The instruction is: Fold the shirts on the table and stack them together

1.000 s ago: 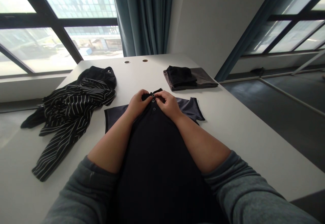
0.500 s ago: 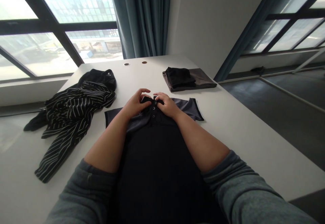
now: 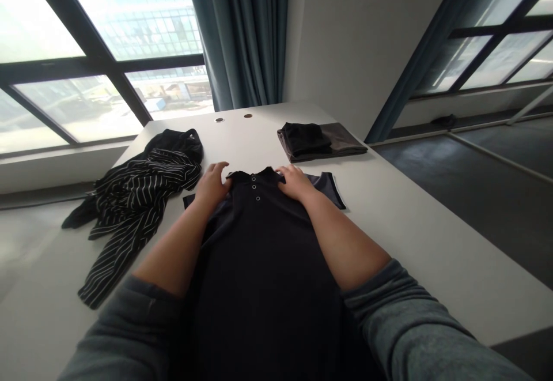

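Note:
A dark short-sleeved polo shirt [image 3: 259, 242] lies front up on the table, its collar at the far end and several ringed buttons down the placket. My left hand [image 3: 211, 186] is at the left end of the collar, thumb against the cloth and index finger raised. At the collar's right side, my right hand [image 3: 296, 182] pinches the fabric between thumb and fingers. The grey right sleeve with its pale-edged dark cuff spreads out beyond that hand. My left forearm partly covers the other sleeve.
A rumpled black-and-white striped garment [image 3: 138, 188] lies left on the white table [image 3: 410, 242], one sleeve trailing forward. Folded black cloth [image 3: 305, 139] rests on folded grey-brown cloth [image 3: 345, 139] at the back right. A curtain [image 3: 246, 35] and windows stand behind.
My hands have moved apart from the collar's middle toward its two sides. The collar now lies wider and flatter, and the shirt front looks smoother. The view has tilted slightly upward.

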A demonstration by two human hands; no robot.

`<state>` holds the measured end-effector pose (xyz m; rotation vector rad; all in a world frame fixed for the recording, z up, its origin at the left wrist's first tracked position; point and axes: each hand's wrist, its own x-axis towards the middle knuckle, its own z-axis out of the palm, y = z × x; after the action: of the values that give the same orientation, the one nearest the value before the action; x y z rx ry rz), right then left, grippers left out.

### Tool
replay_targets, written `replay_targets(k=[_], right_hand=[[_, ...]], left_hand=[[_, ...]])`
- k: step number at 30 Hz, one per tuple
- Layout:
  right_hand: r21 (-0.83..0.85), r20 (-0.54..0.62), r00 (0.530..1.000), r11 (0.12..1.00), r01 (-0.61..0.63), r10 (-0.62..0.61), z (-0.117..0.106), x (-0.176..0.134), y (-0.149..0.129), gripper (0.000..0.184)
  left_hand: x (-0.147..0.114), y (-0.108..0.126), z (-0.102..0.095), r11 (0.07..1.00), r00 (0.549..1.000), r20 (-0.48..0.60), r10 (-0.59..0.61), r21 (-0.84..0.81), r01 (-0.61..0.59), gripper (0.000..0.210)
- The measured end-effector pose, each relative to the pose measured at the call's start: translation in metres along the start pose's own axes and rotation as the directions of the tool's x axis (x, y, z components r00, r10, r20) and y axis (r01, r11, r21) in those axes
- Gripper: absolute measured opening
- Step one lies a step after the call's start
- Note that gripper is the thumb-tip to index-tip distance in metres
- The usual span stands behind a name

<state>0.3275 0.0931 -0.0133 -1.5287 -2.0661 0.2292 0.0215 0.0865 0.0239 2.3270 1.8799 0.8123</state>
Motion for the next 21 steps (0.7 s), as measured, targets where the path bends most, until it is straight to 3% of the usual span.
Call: replay_targets(k=[3,8,15,18,21], right_hand=[[-0.170,0.188,0.975,0.982,-0.086,0.118,0.001,-0.004,0.011,0.051],[-0.254,0.280,0.938,0.958,-0.133,0.204,0.002,-0.007,0.022,0.063],[-0.360,0.252,0.903,0.900,-0.246,0.348,-0.008,-0.012,0.054,0.067],[-0.370,0.239,0.917,0.903,-0.217,0.318,-0.014,-0.013,0.057,0.065],[-0.346,0.122,0.978,0.930,-0.121,0.172,-0.017,-0.006,0.051,0.058]], left_hand=[[-0.016,-0.020,0.006,0.967,0.963,0.231,-0.136,0.244,0.078,0.055],[-0.032,-0.054,0.000,0.920,0.938,0.294,-0.183,0.389,0.057,0.037],[-0.030,-0.087,-0.023,0.838,0.946,0.129,-0.297,0.509,0.194,0.037],[-0.028,-0.077,-0.023,0.830,0.969,0.085,-0.231,0.537,0.150,0.038],[-0.017,-0.048,-0.015,0.875,0.993,0.073,-0.093,0.482,0.046,0.040]])
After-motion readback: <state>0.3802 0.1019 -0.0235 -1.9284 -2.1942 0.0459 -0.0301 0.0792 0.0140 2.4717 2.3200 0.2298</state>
